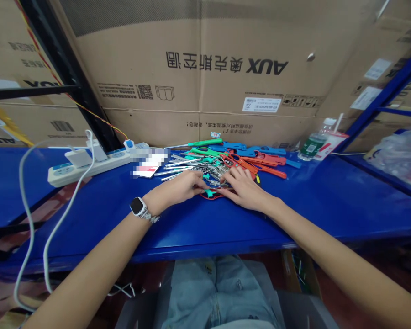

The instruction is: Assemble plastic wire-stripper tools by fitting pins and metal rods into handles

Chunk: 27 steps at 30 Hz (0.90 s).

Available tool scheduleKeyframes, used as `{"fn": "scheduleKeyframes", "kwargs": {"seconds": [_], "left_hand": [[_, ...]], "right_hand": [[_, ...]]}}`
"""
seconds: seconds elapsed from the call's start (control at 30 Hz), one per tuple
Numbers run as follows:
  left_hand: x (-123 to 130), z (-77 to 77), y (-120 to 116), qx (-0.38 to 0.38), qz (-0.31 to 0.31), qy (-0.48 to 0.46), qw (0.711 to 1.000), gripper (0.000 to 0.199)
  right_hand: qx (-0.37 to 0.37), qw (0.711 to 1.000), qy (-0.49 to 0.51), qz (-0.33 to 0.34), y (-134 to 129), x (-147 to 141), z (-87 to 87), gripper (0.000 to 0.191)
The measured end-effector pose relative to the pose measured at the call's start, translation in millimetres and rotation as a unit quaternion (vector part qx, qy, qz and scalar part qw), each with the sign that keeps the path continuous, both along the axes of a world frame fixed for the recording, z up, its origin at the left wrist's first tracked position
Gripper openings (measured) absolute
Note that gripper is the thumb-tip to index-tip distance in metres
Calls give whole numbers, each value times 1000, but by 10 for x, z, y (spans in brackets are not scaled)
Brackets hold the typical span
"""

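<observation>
My left hand (191, 185): my fingers are bent in close, with the tips by a teal piece (209, 193) (I can't tell if I am pinching it).
My right hand (243, 187): its fingers are bent and a bit spread, at the near side of the pile; I can't tell if they grip anything.
Teal piece: it is between my two hands, at a red piece (210, 198) whose edge shows under it on the table.
Metal rods (173, 170): lots of shiny ones lie just past my left hand, mostly pointing left.
Red handles (269, 159): some lie past my right hand and out to its right.
Blue handles (233, 145): they lie at the back of the pile.
Green handle (209, 142): it lies at the back too.
Watch (136, 206): it is on my left wrist.
Table (181, 224): it is blue and holds all of this.
Power strip (114, 158): it is off to the left, with white plugs in it.
Bottle (310, 147): it stands on the right, beside a cup (332, 145) with a straw.
Cardboard (133, 50): it is behind everything, its big letters upside down.
</observation>
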State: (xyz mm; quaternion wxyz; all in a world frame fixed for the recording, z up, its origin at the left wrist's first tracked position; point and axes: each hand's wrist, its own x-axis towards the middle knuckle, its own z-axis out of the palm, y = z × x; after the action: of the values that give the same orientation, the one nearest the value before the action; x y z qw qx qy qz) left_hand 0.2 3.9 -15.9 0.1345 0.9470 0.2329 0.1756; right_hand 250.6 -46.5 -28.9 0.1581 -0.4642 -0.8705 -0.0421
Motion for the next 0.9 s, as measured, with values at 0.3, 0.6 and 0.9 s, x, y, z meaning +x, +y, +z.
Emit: {"fn": "scheduleKeyframes", "kwargs": {"seconds": [0.3, 0.6, 0.9], "left_hand": [[98, 18, -10, -9, 9, -3, 1000, 21], [125, 26, -43, -142, 64, -55, 986, 7], [81, -11, -44, -95, 51, -72, 992, 8]], "right_hand": [[-16, 1000, -4, 10, 9, -1, 1, 28], [36, 999, 14, -8, -65, -106, 5, 23], [20, 998, 56, -19, -86, -388, -3, 14]]}}
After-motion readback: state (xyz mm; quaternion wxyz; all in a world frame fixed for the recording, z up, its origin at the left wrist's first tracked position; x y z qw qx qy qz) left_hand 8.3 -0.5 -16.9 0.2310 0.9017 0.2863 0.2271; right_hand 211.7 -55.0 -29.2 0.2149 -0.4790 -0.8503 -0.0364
